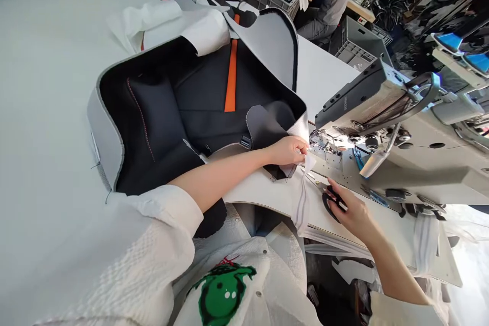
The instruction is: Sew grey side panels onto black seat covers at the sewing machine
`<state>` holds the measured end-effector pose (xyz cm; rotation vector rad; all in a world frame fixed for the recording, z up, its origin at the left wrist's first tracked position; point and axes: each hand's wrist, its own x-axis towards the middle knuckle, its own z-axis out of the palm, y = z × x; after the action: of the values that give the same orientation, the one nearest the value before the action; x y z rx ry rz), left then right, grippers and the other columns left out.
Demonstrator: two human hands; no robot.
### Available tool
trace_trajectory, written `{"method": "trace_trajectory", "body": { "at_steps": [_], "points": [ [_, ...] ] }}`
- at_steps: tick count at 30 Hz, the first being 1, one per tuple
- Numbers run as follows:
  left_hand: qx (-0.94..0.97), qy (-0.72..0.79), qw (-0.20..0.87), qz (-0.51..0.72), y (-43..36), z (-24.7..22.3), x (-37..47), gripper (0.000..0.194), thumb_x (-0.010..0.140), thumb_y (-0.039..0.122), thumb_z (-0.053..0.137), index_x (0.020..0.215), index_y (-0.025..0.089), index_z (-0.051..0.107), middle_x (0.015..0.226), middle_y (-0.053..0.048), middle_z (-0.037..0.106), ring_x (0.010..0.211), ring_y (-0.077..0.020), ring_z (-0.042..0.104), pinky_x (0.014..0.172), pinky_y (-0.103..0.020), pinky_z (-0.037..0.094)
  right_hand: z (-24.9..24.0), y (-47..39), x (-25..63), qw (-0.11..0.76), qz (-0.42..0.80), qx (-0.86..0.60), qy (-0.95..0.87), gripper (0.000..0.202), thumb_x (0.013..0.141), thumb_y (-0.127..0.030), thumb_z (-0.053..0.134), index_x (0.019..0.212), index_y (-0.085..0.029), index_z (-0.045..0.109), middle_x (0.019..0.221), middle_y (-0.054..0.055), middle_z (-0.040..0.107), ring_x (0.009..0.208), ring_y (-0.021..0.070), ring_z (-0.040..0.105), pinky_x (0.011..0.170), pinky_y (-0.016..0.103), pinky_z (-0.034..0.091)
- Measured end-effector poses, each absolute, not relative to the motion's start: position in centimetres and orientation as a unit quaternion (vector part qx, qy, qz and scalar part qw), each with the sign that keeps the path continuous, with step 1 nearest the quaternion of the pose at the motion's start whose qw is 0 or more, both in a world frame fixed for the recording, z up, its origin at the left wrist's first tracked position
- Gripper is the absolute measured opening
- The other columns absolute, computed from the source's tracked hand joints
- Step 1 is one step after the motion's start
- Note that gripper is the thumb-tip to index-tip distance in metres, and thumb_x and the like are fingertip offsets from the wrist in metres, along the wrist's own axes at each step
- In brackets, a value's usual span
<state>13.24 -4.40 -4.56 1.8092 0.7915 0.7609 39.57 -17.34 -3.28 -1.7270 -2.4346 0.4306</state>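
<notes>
A large black and grey seat cover [206, 89], with an orange strap [231, 79] across it, lies spread on the white table. At its right corner, beside the sewing machine's needle area, my left hand [288, 151] pinches the cover's edge. A white striped tape [301, 206] hangs from just by those fingers over the table's front edge. My right hand [353, 212] is closed around the black handles of scissors [331, 201]. The scissor blades point toward the tape near my left hand. My left fingertips partly hide the edge they grip.
The sewing machine [405, 132] fills the right side, with a lamp [376, 162] hanging low. Blue-handled tools [358, 159] lie near its base. Behind the white table [46, 86] are a grey crate [355, 43] and a seated person [330, 2].
</notes>
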Motion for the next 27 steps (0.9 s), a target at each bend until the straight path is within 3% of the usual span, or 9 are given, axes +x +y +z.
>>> {"method": "trace_trajectory", "body": {
  "at_steps": [4,9,13,15,20,27],
  "points": [
    [0.739,0.328,0.507,0.299,-4.5,-4.2,13.0,0.008,0.070,0.021,0.066,0.070,0.013,0.066,0.123,-0.009,0.057,0.115,-0.0189,0.054,0.103,-0.027,0.035,-3.4,-15.6,37.9,0.043,0.104,-0.567,-0.816,0.043,0.079,-0.034,0.055,0.120,-0.024,0.049,0.101,0.006,0.060,0.094,0.0247,0.056,0.085,0.041,0.043],
    [0.752,0.323,0.498,0.286,-4.5,-4.4,13.1,0.006,0.071,0.020,0.068,0.072,0.014,0.069,0.125,-0.009,0.056,0.117,-0.0197,0.053,0.102,-0.027,0.037,-2.9,-14.0,35.6,0.037,0.101,-0.545,-0.832,0.040,0.077,-0.030,0.056,0.117,-0.023,0.050,0.096,0.006,0.060,0.090,0.0230,0.055,0.079,0.036,0.044],
    [0.766,0.312,0.477,0.298,-4.5,-4.7,13.2,0.004,0.071,0.019,0.068,0.069,0.015,0.070,0.122,-0.008,0.058,0.119,-0.0214,0.051,0.102,-0.029,0.038,-2.8,-13.2,34.4,-0.041,0.027,-0.541,-0.839,0.035,0.077,-0.022,0.050,0.110,-0.025,0.059,0.079,0.003,0.062,0.075,0.0213,0.057,0.056,0.028,0.040],
    [0.758,0.318,0.482,0.303,-4.6,-4.8,13.2,0.005,0.072,0.020,0.069,0.070,0.015,0.070,0.125,-0.009,0.056,0.119,-0.0212,0.052,0.103,-0.029,0.037,-2.9,-13.4,34.7,-0.073,0.003,-0.553,-0.830,0.033,0.081,-0.023,0.047,0.110,-0.028,0.060,0.080,0.003,0.065,0.070,0.0202,0.059,0.050,0.027,0.037],
    [0.743,0.322,0.499,0.309,-4.6,-4.7,13.2,0.008,0.072,0.022,0.069,0.070,0.014,0.068,0.124,-0.010,0.057,0.117,-0.0211,0.053,0.105,-0.030,0.036,-3.3,-15.7,39.9,-0.072,0.038,-0.591,-0.803,0.035,0.086,-0.037,0.045,0.119,-0.030,0.057,0.095,0.002,0.070,0.080,0.0209,0.065,0.058,0.029,0.046],
    [0.723,0.316,0.523,0.322,-4.4,-4.8,13.0,0.010,0.074,0.022,0.067,0.071,0.013,0.067,0.123,-0.010,0.058,0.116,-0.0210,0.053,0.106,-0.035,0.034,-3.8,-19.8,51.8,-0.025,0.042,-0.729,-0.683,0.043,0.076,-0.048,0.052,0.112,-0.026,0.060,0.095,0.007,0.071,0.080,0.0281,0.067,0.062,0.038,0.054]
  ]
}}
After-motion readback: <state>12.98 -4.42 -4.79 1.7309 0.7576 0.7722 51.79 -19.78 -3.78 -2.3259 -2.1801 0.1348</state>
